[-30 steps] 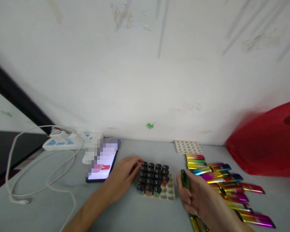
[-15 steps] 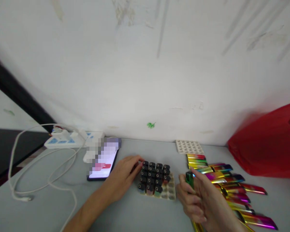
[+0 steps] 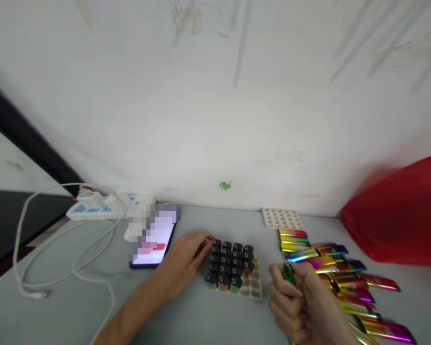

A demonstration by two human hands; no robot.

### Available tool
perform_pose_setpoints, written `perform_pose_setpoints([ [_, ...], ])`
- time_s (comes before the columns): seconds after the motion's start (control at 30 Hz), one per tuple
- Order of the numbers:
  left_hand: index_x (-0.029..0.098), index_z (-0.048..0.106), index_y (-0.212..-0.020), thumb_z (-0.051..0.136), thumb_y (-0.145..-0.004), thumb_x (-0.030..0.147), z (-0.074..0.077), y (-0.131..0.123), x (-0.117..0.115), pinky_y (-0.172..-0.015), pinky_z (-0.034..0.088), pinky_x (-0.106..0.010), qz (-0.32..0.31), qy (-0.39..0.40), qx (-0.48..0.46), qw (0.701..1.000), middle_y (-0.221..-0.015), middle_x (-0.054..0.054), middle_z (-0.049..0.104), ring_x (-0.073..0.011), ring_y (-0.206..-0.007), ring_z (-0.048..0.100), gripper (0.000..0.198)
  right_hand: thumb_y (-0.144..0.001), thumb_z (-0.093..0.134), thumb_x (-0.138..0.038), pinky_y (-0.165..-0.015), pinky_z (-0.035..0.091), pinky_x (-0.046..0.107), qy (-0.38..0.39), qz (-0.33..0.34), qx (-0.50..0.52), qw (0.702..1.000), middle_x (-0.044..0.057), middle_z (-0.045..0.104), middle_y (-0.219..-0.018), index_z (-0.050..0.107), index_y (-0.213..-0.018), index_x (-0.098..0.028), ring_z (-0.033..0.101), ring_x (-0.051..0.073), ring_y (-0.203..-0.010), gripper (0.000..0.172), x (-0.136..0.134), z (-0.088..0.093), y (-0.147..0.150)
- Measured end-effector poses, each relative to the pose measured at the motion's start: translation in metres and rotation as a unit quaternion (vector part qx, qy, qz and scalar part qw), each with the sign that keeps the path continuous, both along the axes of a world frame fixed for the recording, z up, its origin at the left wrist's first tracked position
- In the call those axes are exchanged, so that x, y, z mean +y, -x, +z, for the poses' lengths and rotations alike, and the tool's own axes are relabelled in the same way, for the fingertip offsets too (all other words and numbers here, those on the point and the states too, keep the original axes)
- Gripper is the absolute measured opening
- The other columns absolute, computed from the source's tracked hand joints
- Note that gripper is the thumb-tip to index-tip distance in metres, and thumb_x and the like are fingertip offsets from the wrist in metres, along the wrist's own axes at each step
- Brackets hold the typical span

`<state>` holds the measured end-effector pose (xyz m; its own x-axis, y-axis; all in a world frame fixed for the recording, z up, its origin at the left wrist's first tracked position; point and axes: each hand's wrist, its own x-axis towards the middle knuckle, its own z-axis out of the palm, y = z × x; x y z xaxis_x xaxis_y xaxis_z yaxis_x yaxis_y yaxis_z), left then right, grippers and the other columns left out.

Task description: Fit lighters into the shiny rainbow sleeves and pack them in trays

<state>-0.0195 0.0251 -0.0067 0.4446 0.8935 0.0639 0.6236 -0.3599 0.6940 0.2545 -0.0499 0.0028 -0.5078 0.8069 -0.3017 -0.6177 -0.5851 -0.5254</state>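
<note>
My left hand (image 3: 189,255) rests on the table with its thumb and fingers apart, the fingertips at the upper left corner of a pale, pitted tray (image 3: 255,287). Rows of small black-topped pieces (image 3: 225,261) stand upright in that tray, and several pits at its right side hold nothing. To the right of the tray, my right hand (image 3: 290,302) is closed around what looks like a green lighter (image 3: 289,274), its top end showing by my thumb. The lower part of the lighter is hidden in my fist.
Shiny multicoloured metallic cases (image 3: 359,287) lie spread at the right. A second pale tray (image 3: 283,219) sits by the wall, and a red bag (image 3: 402,220) at far right. Leftward are a phone (image 3: 156,237), a power strip (image 3: 140,203) and a white cable (image 3: 109,287).
My right hand has moved slightly down and right with the green lighter. A small blue glow near its thumb no longer shows. My left hand has stayed put.
</note>
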Motion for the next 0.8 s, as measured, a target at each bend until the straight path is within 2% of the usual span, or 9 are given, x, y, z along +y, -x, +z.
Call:
perform_pose_setpoints([
  [0.33,0.023,0.069,-0.11,0.042,-0.114,0.041,0.0004,-0.0006,0.001,-0.093,0.047,-0.039,0.003,-0.003,0.0,1.0,-0.107,-0.006,0.074,-0.0272,-0.104,0.067,0.033,-0.086,0.076,-0.067,-0.032,0.013,0.012,0.022,0.043,0.002,0.999,-0.013,0.022,-0.051,0.04,-0.064,-0.022,0.008,0.003,-0.041,0.062,0.0064,0.0,-0.0009],
  [0.8,0.024,0.069,-0.109,0.042,-0.114,0.041,0.0,-0.0003,0.0015,-0.093,0.048,-0.038,0.001,-0.002,-0.002,1.0,-0.107,-0.006,0.074,-0.027,-0.104,0.067,0.032,-0.087,0.077,-0.066,-0.035,0.014,0.014,0.009,0.032,-0.018,0.999,-0.012,0.024,-0.053,0.05,-0.068,-0.02,0.01,0.003,-0.042,0.057,0.005,0.0073,0.0005],
])
